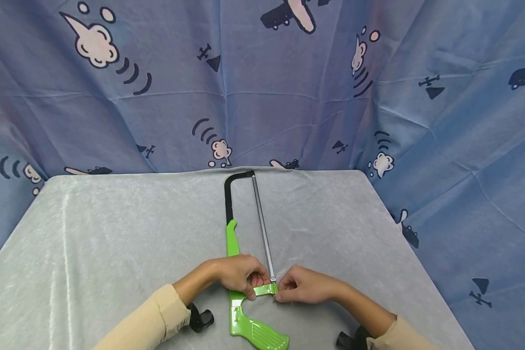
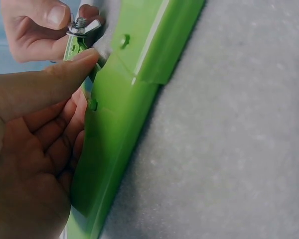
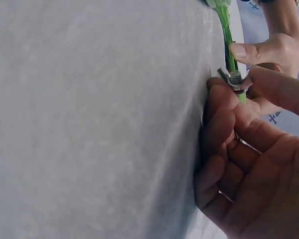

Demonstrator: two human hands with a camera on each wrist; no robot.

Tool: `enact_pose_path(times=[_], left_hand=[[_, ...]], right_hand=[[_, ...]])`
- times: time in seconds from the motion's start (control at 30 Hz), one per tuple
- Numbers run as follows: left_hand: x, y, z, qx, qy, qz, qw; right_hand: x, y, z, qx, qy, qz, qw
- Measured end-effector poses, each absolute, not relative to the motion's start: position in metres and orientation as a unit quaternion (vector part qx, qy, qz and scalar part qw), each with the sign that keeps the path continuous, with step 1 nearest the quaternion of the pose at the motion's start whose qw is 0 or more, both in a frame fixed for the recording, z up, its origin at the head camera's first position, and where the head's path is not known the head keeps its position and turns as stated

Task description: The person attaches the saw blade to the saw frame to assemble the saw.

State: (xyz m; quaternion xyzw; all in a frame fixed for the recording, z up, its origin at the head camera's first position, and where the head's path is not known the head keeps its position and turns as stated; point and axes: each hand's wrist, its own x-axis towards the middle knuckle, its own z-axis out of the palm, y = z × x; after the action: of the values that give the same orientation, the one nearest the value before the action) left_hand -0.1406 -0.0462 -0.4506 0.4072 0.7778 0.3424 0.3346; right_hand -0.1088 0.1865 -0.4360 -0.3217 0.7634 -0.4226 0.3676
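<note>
A hacksaw with a green frame (image 1: 232, 239) and black front bow lies on the table, its blade (image 1: 262, 226) on the right side. My left hand (image 1: 240, 273) grips the green crosspiece (image 1: 262, 290) near the handle, thumb on one side and fingers on the other. At the end of that crosspiece my right hand (image 1: 308, 285) pinches a wing nut (image 3: 234, 79) between thumb and fingers. The nut sits on a threaded bolt, whose tip shows in both wrist views. The green grip (image 1: 262, 333) points toward me.
Grey cloth covers the table (image 1: 127, 228). A blue patterned curtain (image 1: 288, 97) hangs along its back and right side. Black wrist-worn devices (image 1: 200, 318) are on both forearms, below beige sleeves (image 1: 157, 313).
</note>
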Motion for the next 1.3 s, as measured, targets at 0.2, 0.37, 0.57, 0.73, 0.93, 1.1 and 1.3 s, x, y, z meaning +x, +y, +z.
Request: enact_pose_path(times=[0.2,0.37,0.57,0.73,0.93,1.1,1.3], left_hand=[[-0.141,-0.047,-0.449,0.403,0.779,0.345,0.334],[-0.141,-0.047,-0.449,0.406,0.779,0.343,0.332],[-0.141,-0.047,-0.450,0.413,0.777,0.342,0.329],[-0.141,-0.048,-0.450,0.419,0.777,0.339,0.325],[-0.142,-0.048,-0.450,0.426,0.775,0.338,0.322],[-0.141,-0.048,-0.449,0.424,0.771,0.343,0.328],[-0.141,-0.047,-0.452,0.431,0.768,0.342,0.327]], right_hand=[[-0.110,0.189,-0.438,-0.330,0.756,-0.426,0.371],[-0.110,0.188,-0.441,-0.326,0.775,-0.414,0.349],[-0.107,0.185,-0.435,-0.330,0.800,-0.386,0.320],[-0.104,0.178,-0.430,-0.333,0.825,-0.343,0.301],[-0.099,0.172,-0.425,-0.295,0.855,-0.313,0.290],[-0.096,0.165,-0.428,-0.275,0.887,-0.274,0.252],[-0.093,0.158,-0.430,-0.251,0.918,-0.227,0.210]])
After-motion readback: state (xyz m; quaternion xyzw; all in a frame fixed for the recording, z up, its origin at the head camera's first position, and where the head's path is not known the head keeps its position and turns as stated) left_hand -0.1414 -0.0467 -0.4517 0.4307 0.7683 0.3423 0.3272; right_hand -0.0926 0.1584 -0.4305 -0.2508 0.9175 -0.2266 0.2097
